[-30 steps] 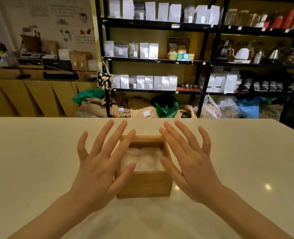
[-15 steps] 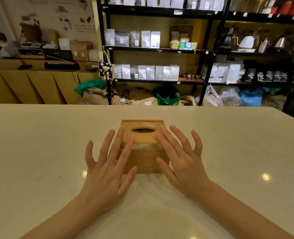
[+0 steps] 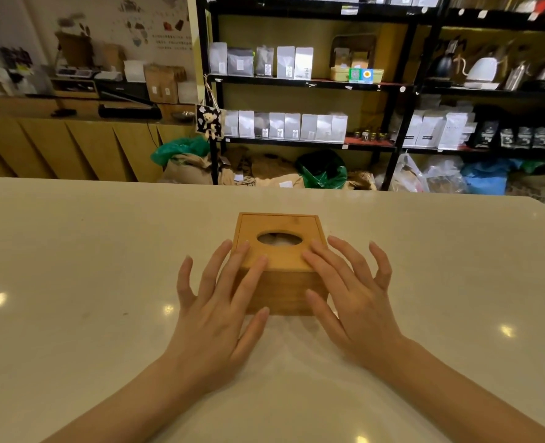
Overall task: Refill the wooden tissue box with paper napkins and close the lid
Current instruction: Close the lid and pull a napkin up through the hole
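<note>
Wooden tissue box (image 3: 280,289) now wears its lid (image 3: 277,243) — your left hand (image 3: 215,327) and right hand (image 3: 357,310), fingers spread, have dropped beside it, gripping nothing.

The tissue box (image 3: 280,282) is honey-brown wood with fine grain, its lid (image 3: 277,247) a lighter golden tone; pale whitish napkins (image 3: 279,240) show through the oval hole. The tabletop (image 3: 73,251) is creamy off-white, faintly speckled. Behind, the shelves (image 3: 306,81) are black, carrying white and grey pouches (image 3: 285,126), with green bags (image 3: 322,169) below
</note>
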